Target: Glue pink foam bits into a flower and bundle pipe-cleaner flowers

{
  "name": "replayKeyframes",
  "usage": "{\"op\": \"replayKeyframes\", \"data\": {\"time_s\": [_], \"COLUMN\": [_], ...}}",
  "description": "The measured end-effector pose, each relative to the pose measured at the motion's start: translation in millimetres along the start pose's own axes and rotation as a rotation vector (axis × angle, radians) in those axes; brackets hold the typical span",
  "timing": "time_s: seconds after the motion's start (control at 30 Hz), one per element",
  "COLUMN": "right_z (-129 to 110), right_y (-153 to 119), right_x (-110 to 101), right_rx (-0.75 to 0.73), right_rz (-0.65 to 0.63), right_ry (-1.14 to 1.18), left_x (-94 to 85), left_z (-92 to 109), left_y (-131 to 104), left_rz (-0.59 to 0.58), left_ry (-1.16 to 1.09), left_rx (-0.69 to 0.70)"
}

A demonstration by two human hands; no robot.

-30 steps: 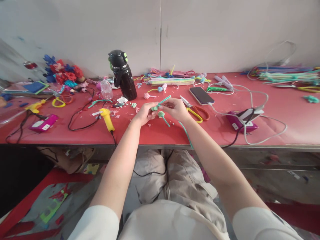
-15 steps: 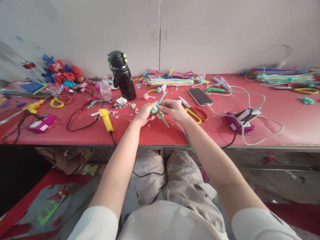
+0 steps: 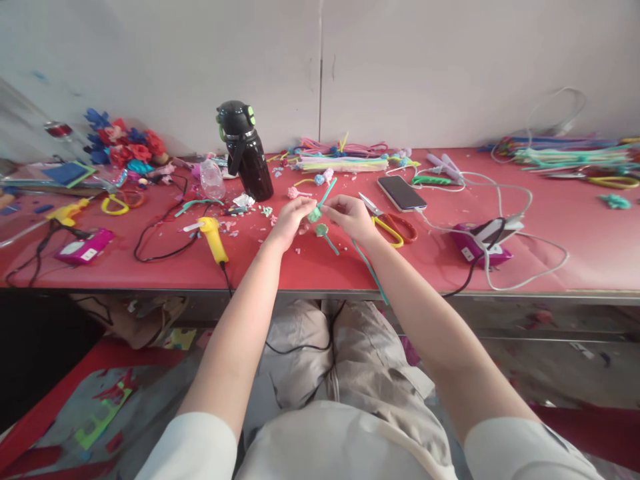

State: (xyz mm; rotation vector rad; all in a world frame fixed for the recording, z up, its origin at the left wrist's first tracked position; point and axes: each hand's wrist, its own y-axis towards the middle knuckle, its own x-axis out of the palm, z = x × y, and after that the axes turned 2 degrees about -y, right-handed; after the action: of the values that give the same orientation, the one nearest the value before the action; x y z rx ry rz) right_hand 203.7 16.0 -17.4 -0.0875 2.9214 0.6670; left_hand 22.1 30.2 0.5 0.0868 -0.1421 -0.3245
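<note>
A small green pipe-cleaner ball [image 3: 315, 215] with a straight end sticking up sits between my two hands, just over the red table. The fingers of my left hand [image 3: 291, 220] pinch it from the left. From the other side, my right hand [image 3: 353, 217] has thumb and fingertips closed on the green strand by the ball. Below them lies a second green pipe-cleaner piece [image 3: 323, 231], a round head with a short stem. A long green pipe cleaner [image 3: 371, 272] runs from beneath my right hand over the table's front edge.
Scissors [image 3: 387, 223] and a phone [image 3: 401, 193] lie to the right, near a purple power strip [image 3: 480, 245] with white cables. Leftward are a yellow glue gun [image 3: 213, 240] and a black bottle [image 3: 247, 157]. Pipe-cleaner bundles [image 3: 343, 163] lie at the back.
The ball has shifted slightly right and up with my left fingers. The second green piece on the table now shows apart from my hands.
</note>
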Motion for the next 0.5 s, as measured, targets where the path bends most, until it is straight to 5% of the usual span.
{"op": "replayKeyframes", "data": {"time_s": [0.5], "right_z": [6.7], "right_y": [-1.2], "right_x": [0.2], "right_rx": [-0.047], "right_rz": [-0.043], "right_ry": [-0.086], "left_x": [-0.4], "left_z": [-7.5], "left_y": [0.8], "left_rz": [0.094], "left_ry": [0.332], "left_rx": [0.276]}}
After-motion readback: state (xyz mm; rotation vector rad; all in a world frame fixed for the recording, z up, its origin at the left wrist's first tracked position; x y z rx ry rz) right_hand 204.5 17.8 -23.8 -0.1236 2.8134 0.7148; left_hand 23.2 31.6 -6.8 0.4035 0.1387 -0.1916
